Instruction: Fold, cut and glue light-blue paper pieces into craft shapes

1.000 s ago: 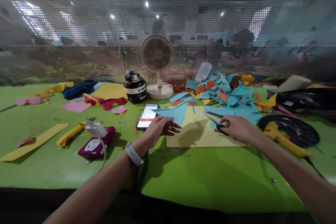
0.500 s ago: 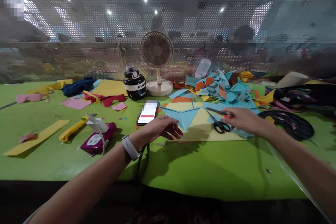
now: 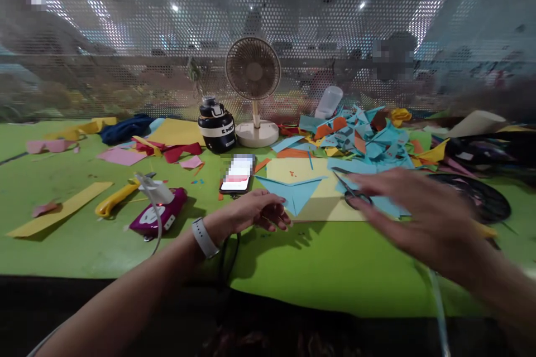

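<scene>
My left hand, loosely curved with fingers apart, hovers at the left corner of a folded light blue paper and holds nothing that I can see. The blue piece rests on pale yellow sheets. A pair of black-handled scissors lies on the right part of these sheets, its handles partly behind my right fingertips. Blurred by motion, my right hand is raised in front of the scissors, thumb and fingers apart, with nothing visible between them. More light blue paper lies beyond it.
A phone, a dark bottle and a fan stand or lie behind my left hand. Blue scraps are heaped at the back right. Leftward are a purple power strip, a yellow-handled tool and yellow paper.
My right hand has come away from beside the scissors, moving right and nearer to the camera, and its fingers have parted. My left hand has barely moved. The view has tilted slightly down.
</scene>
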`<state>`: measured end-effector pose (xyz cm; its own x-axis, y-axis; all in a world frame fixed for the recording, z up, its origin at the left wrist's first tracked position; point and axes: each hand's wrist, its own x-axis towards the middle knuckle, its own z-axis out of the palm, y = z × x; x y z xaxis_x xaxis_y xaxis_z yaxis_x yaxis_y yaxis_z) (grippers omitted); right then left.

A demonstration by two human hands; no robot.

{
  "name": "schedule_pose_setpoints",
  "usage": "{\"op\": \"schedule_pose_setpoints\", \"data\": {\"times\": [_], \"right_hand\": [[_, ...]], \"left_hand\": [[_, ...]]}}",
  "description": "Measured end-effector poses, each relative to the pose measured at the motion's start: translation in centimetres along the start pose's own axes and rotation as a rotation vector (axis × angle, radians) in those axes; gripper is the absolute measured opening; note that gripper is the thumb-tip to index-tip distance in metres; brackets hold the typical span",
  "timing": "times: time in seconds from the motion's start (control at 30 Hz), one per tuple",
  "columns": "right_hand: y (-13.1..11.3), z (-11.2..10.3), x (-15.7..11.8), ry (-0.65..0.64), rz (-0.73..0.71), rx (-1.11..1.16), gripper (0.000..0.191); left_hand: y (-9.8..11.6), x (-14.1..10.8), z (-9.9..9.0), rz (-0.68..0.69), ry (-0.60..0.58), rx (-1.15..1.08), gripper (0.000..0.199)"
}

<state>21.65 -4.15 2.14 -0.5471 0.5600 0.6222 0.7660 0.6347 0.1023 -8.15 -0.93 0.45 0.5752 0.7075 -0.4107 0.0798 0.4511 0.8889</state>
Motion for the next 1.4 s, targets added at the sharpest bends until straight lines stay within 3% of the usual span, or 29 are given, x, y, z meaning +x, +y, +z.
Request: {"op": "schedule_pose_setpoints", "data": {"times": [0.07, 0.17, 0.33, 0.47, 0.57, 0.67, 0.73, 0.83, 1.03, 1.27, 1.4], "right_hand": [[-2.6, -0.5, 1.8, -0.082, -0.172, -0.043, 0.03], [-4.4, 1.0, 3.4, -0.098, -0.248, -0.024, 0.026], [-3.5, 4.3, 3.6, -0.101, -0.298, 0.046, 0.02], [-2.6, 5.1, 2.8, -0.188, -0.249, 0.093, 0.018], [-2.1, 5.4, 2.2, -0.25, -0.238, 0.141, 0.017], [-1.8, 5.7, 1.9, -0.303, -0.2, 0.207, 0.016], [-1.8, 5.8, 1.7, -0.348, -0.152, 0.258, 0.018], [-1.8, 6.0, 1.8, -0.411, -0.027, 0.367, 0.02], [-1.9, 5.9, 3.1, -0.458, 0.255, 0.617, 0.017], [-2.2, 6.5, 3.8, -0.529, 0.695, 0.964, 0.021], [-2.4, 6.9, 3.7, -0.477, 0.81, 1.055, 0.025]], "left_hand": [[-0.1, -0.2, 0.4, -0.013, -0.009, -0.003, 0.029], [-0.4, -0.2, 0.9, -0.023, -0.011, -0.025, 0.029], [-0.7, -0.1, 0.8, -0.067, -0.041, -0.011, 0.035], [-0.1, -1.3, 0.9, -0.135, -0.08, 0.277, 0.056], [0.7, -1.9, 1.2, 0.202, 0.119, 0.561, 0.038], [0.9, -1.1, 1.4, 0.584, 0.38, 1.051, 0.016], [0.5, 0.0, 1.6, 0.643, 0.415, 1.323, 0.015], [-0.4, 1.5, 1.9, 0.56, 0.399, 1.525, 0.02], [-1.1, 2.2, 1.8, 0.509, 0.428, 1.527, 0.023], [0.0, 2.7, 1.2, 0.459, 0.317, 1.682, 0.022], [-0.2, 2.9, 1.1, 0.487, 0.27, 1.812, 0.021]]}}
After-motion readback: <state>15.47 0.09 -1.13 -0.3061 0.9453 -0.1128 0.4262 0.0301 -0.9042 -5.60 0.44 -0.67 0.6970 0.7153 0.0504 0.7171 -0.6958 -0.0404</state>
